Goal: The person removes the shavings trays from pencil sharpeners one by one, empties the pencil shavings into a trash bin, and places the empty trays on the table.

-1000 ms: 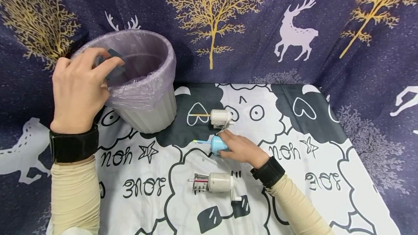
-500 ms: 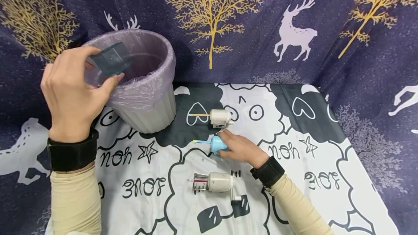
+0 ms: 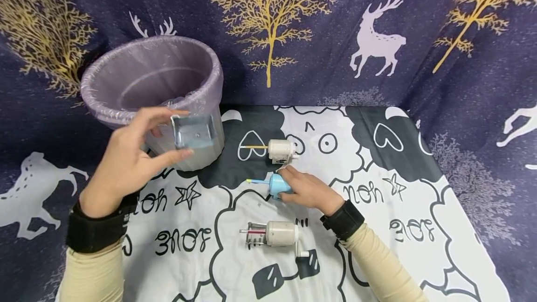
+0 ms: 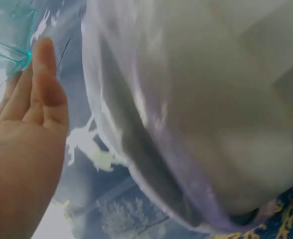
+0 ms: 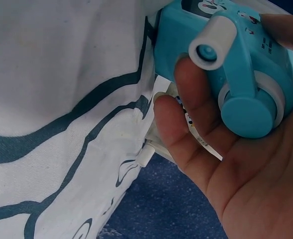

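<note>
My left hand pinches a clear bluish shavings drawer between thumb and fingers, in front of the bin. The left wrist view shows the drawer at its upper left corner. On the table, my right hand grips a blue hand-crank pencil sharpener, a blue pencil sticking out of its left side. Its crank faces the palm in the right wrist view. A beige crank sharpener with a yellow pencil stands behind it. Another beige sharpener, holding a red pencil, stands nearer.
A waste bin with a purple liner stands at the back left, its mouth facing up. A white cloth with black cartoon drawings covers the table. Behind it hangs a dark blue curtain with trees and deer.
My left hand has come out from over the bin's mouth, moving right and toward me with the drawer. The drawer has turned. My right hand has kept its grip on the blue sharpener.
</note>
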Motion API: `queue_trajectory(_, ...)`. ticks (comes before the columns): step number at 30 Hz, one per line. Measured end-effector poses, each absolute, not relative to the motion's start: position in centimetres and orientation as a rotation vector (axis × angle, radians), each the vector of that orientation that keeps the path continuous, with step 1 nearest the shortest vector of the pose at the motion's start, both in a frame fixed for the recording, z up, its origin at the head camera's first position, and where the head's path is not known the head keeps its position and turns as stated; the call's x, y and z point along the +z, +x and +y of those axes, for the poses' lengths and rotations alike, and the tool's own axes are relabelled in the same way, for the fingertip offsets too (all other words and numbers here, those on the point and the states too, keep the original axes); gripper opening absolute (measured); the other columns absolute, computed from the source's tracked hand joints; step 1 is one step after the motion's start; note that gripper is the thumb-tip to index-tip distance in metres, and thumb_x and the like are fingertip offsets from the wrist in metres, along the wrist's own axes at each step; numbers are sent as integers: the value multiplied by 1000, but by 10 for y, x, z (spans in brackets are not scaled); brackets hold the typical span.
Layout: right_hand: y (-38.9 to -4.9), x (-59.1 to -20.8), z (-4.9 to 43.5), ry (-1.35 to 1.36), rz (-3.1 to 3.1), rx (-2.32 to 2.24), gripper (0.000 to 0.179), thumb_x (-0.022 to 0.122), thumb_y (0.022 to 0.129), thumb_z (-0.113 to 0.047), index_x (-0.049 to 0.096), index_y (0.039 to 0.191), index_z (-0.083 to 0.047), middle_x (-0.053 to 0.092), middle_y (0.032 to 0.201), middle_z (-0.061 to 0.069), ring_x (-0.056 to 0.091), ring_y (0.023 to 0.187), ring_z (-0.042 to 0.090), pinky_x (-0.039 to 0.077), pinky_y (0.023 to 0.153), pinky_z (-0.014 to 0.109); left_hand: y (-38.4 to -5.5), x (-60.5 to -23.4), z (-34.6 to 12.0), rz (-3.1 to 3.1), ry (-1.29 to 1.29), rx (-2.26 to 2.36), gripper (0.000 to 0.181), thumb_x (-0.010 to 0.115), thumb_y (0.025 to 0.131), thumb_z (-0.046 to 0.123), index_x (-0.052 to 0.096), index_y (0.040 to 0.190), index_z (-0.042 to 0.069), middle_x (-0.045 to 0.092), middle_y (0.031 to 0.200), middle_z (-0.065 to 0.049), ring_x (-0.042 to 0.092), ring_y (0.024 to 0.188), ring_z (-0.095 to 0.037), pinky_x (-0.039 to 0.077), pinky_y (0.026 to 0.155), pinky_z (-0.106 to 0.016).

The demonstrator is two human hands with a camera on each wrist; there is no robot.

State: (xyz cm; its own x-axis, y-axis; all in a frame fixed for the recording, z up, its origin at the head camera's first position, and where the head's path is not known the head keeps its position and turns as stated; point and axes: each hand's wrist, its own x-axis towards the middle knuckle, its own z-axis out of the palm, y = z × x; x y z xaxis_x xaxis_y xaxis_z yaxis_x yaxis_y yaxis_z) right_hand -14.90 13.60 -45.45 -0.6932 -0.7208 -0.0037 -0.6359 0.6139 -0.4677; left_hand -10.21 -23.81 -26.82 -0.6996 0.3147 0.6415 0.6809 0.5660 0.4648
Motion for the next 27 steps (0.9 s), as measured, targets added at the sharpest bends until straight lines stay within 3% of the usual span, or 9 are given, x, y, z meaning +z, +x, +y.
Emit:
queue_trajectory(3,-149,-455,135,-1127,2640,-656,57,68,97,-34,54,142,-3,55,115,7,56,77,16,54,70,36,-97,-281,-235,-2354,-857,-1008,71,85,89,52,66,135,1,70,131,-11,59,98,-9,44,84,-17)
queue_trajectory(6,-149,-455,135,-1130,2646,-654,56,68,96,-34,54,140,-3,55,114,7,55,75,16,53,68,36,-94,-296,-232,-2417,-849,-1012,63,95,81,26,66,132,3,67,121,-6,56,98,-12,44,85,-20)
queue_trajectory(9,-149,-454,135,-1133,2654,-646,54,69,96,-34,54,138,-4,55,112,6,55,75,16,53,67,35,-93,-314,-229,-2530,-777,-1000,62,96,76,9,64,129,6,63,109,-3,55,94,-13,46,79,-23)
queue_trajectory(12,-149,-452,133,-1135,2660,-640,53,70,96,-34,55,137,-4,55,112,6,55,75,16,53,68,36,-96,-336,-226,-2652,-684,-1008,57,95,80,9,62,127,6,63,106,-4,59,93,-17,51,79,-29)
queue_trajectory(17,-150,-450,132,-1128,2670,-629,54,70,96,-34,55,139,-4,55,113,6,55,75,16,53,68,36,-108,-376,-224,-2799,-582,-1117,52,94,81,7,62,122,0,67,108,-12,68,98,-29,58,89,-49)
queue_trajectory(27,-148,-452,133,-1105,2657,-650,54,70,96,-32,55,140,-3,55,117,8,56,76,16,52,68,35,-127,-435,-221,-3022,-511,-1292,49,92,83,5,60,119,-6,66,105,-17,68,95,-31,59,88,-48)
